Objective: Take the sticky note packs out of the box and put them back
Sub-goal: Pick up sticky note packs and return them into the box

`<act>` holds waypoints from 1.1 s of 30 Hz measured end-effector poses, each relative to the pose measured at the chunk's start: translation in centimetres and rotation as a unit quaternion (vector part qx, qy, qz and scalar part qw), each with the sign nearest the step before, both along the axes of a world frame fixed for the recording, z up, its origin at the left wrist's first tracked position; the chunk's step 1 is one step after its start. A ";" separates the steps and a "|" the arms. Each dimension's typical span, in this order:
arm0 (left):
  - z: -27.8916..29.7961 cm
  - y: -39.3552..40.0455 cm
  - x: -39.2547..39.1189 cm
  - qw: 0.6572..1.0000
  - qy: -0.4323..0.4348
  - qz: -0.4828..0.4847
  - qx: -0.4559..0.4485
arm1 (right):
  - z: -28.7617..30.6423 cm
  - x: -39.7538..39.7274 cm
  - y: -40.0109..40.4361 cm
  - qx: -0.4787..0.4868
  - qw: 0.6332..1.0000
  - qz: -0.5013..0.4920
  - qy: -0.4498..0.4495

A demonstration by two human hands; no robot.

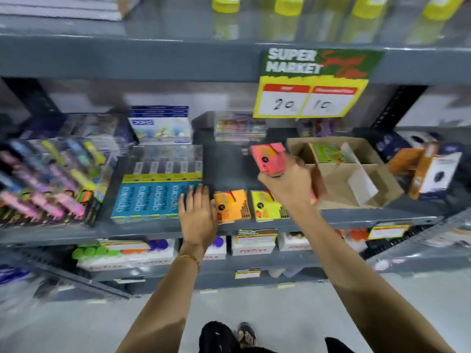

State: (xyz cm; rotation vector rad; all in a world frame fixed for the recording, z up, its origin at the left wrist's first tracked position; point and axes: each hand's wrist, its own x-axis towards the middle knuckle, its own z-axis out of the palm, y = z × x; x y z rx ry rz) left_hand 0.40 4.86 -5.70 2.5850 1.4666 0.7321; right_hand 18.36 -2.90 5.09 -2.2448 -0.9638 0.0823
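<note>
Pink sticky note pack [269,158] sits gripped in our right hand [286,186] beside the box [356,174]; our left hand [197,215] lies open, touching the orange pack [232,206].

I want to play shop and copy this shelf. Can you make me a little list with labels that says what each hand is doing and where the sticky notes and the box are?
place: shop shelf
right hand: raised, grip closed on the pink pack
left hand: open, flat on the shelf beside the orange pack
packs on shelf: orange pack and yellow pack, side by side at the front edge
box: brown cardboard, open, dividers inside, right of the packs
in the box: a green pack at the back
</note>
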 end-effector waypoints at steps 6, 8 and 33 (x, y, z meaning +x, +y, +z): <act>-0.5 0.0 0.4 1.000 -0.003 0.012 0.021 | 0.5 6.5 -10.1 0.000 0.992 -0.126 -0.012; -0.6 0.0 0.3 1.000 -0.004 0.010 0.020 | -1.0 7.7 -11.3 -0.027 0.991 -0.133 -0.004; 0.0 0.0 -0.5 1.000 0.000 -0.013 -0.002 | 0.2 2.5 -5.6 0.065 0.997 -0.035 0.020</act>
